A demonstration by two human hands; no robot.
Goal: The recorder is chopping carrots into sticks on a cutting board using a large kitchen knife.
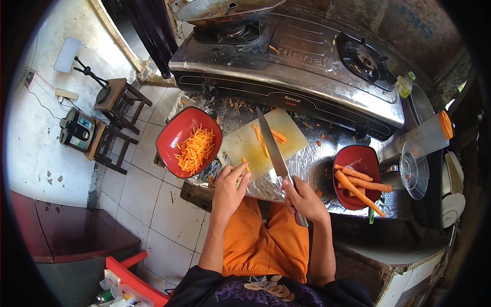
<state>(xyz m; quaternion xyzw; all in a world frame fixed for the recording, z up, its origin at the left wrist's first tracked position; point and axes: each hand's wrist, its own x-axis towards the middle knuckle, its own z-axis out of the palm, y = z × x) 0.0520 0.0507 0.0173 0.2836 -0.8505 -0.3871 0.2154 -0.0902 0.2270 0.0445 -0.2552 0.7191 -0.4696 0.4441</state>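
My right hand [305,199] grips the handle of a large kitchen knife [273,147]. Its long blade points away from me, over the pale cutting board [293,122]. At the board's near left edge, my left hand [230,186] has a small carrot piece [246,165] between thumb and index finger. Several cut carrot pieces [279,136] lie on the board on both sides of the blade. To the left, a red bowl [167,134] holds a heap of carrot sticks [195,149]. On the right, another red bowl [355,153] holds several peeled carrots [364,183], some reaching over its rim.
A Rinnai gas stove [291,98] stands behind the board, with a wok [226,15] on its left burner. Foil [264,188] covers the worktop, with carrot scraps scattered about. A wire strainer [414,169] and a plastic container with an orange lid [425,130] stand at the right.
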